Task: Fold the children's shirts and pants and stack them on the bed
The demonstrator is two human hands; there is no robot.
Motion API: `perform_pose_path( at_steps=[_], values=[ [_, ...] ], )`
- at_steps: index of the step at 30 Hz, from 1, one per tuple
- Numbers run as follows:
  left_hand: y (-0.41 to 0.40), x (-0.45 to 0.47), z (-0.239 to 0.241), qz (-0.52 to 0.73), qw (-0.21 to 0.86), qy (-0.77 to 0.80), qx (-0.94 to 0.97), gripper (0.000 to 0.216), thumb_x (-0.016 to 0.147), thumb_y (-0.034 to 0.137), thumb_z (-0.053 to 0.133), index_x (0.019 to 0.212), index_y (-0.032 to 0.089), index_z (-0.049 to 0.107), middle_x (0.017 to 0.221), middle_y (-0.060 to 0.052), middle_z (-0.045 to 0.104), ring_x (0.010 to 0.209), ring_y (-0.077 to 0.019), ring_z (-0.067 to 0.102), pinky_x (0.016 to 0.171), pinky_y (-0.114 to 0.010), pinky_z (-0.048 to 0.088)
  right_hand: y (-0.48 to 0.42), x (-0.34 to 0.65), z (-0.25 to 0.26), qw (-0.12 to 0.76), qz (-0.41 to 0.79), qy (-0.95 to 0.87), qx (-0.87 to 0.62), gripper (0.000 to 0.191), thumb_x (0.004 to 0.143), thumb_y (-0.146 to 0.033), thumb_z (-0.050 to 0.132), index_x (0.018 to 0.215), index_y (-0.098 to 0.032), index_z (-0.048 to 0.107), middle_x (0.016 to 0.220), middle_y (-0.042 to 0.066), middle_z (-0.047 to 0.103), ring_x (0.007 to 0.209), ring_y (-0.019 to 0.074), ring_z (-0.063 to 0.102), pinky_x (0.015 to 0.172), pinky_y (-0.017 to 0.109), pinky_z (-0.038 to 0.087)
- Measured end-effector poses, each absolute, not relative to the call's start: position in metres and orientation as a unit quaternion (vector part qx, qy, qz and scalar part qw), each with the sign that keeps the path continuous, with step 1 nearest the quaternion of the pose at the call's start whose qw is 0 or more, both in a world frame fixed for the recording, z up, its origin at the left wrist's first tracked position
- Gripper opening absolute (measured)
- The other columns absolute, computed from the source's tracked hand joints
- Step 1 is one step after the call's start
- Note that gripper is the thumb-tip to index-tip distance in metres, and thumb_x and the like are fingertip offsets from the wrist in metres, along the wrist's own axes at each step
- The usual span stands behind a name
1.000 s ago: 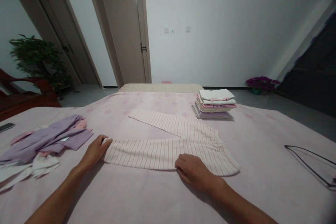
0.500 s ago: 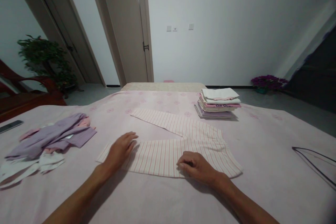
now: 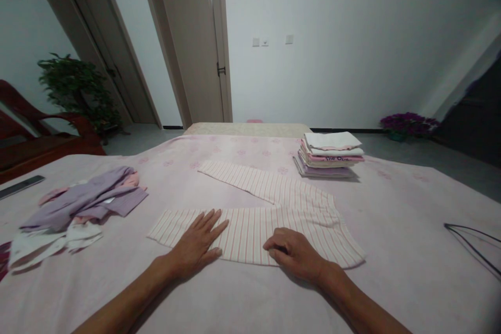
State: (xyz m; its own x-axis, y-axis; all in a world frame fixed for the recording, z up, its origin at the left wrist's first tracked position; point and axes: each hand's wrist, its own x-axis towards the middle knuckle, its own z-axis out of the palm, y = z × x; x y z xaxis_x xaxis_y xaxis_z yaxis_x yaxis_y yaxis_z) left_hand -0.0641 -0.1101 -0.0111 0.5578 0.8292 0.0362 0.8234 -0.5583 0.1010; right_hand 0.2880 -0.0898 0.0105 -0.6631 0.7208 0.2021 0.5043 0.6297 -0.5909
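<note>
Left hand (image 3: 198,245) lies spread flat on striped pants (image 3: 248,229), right hand (image 3: 296,251) rests curled at near edge, grip unclear.

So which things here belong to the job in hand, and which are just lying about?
In use, it seems:
- striped trousers, under the spread left hand and curled right hand
- probably the folded stack and loose clothes

Lying about:
- phone
- potted plant
- purple flowers
</note>
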Motion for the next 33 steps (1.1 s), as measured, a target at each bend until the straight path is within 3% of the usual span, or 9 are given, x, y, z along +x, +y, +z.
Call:
perform_pose_path(
  at_steps=[8,13,15,18,23,26,30,33],
  values=[
    [-0.107,-0.142,-0.028,0.017,-0.047,0.659,0.751,0.06,0.102,0.051,0.034,0.157,0.029,0.032,0.165,-0.01,0.026,0.152,-0.0313,0.023,0.119,-0.055,0.024,-0.092,0.289,0.009,0.26,0.27,-0.835,-0.403,0.017,0.088,-0.021,0.056,0.087,-0.021,0.073,0.082,0.001,0.069,0.079,0.0154,0.063,0.074,0.028,0.045],
    [-0.092,-0.118,-0.025,0.02,-0.093,0.726,0.681,0.059,0.098,0.046,0.041,0.149,0.016,0.048,0.159,-0.022,0.035,0.148,-0.0417,0.027,0.116,-0.061,0.024,-0.077,0.306,0.003,0.336,0.118,-0.789,-0.501,0.027,0.095,-0.023,0.045,0.107,-0.019,0.069,0.104,0.01,0.071,0.1,0.0222,0.063,0.092,0.038,0.048],
    [-0.086,-0.096,-0.026,0.057,-0.099,0.688,0.717,0.057,0.099,0.043,0.04,0.148,0.015,0.049,0.16,-0.02,0.033,0.15,-0.0395,0.024,0.117,-0.057,0.025,-0.069,0.316,-0.003,0.306,0.047,-0.791,-0.528,0.037,0.097,-0.025,0.041,0.127,-0.017,0.062,0.128,0.014,0.065,0.122,0.0255,0.056,0.106,0.044,0.041],
    [-0.08,-0.065,-0.031,0.08,-0.052,0.607,0.789,0.058,0.101,0.046,0.038,0.153,0.021,0.042,0.163,-0.014,0.031,0.152,-0.0337,0.023,0.119,-0.051,0.027,-0.058,0.333,-0.015,0.196,-0.015,-0.788,-0.584,0.054,0.098,-0.034,0.041,0.147,-0.012,0.046,0.155,0.017,0.043,0.146,0.0303,0.033,0.119,0.051,0.024],
    [-0.082,-0.049,-0.039,0.071,-0.04,0.59,0.803,0.063,0.1,0.056,0.037,0.156,0.026,0.037,0.162,-0.012,0.031,0.15,-0.0325,0.027,0.119,-0.053,0.025,-0.044,0.368,-0.026,0.053,-0.025,-0.742,-0.668,0.067,0.1,-0.047,0.036,0.151,-0.004,0.04,0.161,0.02,0.03,0.151,0.0335,0.021,0.122,0.052,0.014],
    [-0.083,-0.053,-0.04,0.074,-0.056,0.594,0.799,0.062,0.1,0.055,0.037,0.155,0.026,0.039,0.162,-0.011,0.033,0.149,-0.031,0.031,0.119,-0.051,0.027,-0.039,0.384,-0.019,0.043,-0.033,-0.704,-0.708,0.065,0.1,-0.047,0.033,0.15,-0.006,0.042,0.16,0.02,0.034,0.15,0.0345,0.025,0.119,0.055,0.018],
    [-0.083,-0.056,-0.042,0.072,-0.07,0.596,0.796,0.061,0.1,0.055,0.039,0.154,0.027,0.041,0.161,-0.011,0.035,0.149,-0.0307,0.032,0.119,-0.05,0.028,-0.033,0.388,0.002,0.052,-0.033,-0.694,-0.717,0.053,0.101,-0.039,0.032,0.137,-0.009,0.058,0.148,0.019,0.051,0.142,0.0325,0.039,0.118,0.052,0.022],
    [-0.083,-0.055,-0.045,0.075,-0.075,0.595,0.797,0.061,0.1,0.055,0.038,0.154,0.026,0.041,0.161,-0.011,0.035,0.149,-0.0306,0.031,0.12,-0.05,0.028,-0.023,0.383,0.015,0.089,-0.02,-0.715,-0.693,0.049,0.102,-0.035,0.031,0.137,-0.014,0.059,0.149,0.015,0.052,0.143,0.0288,0.039,0.119,0.048,0.02]
  ],
)
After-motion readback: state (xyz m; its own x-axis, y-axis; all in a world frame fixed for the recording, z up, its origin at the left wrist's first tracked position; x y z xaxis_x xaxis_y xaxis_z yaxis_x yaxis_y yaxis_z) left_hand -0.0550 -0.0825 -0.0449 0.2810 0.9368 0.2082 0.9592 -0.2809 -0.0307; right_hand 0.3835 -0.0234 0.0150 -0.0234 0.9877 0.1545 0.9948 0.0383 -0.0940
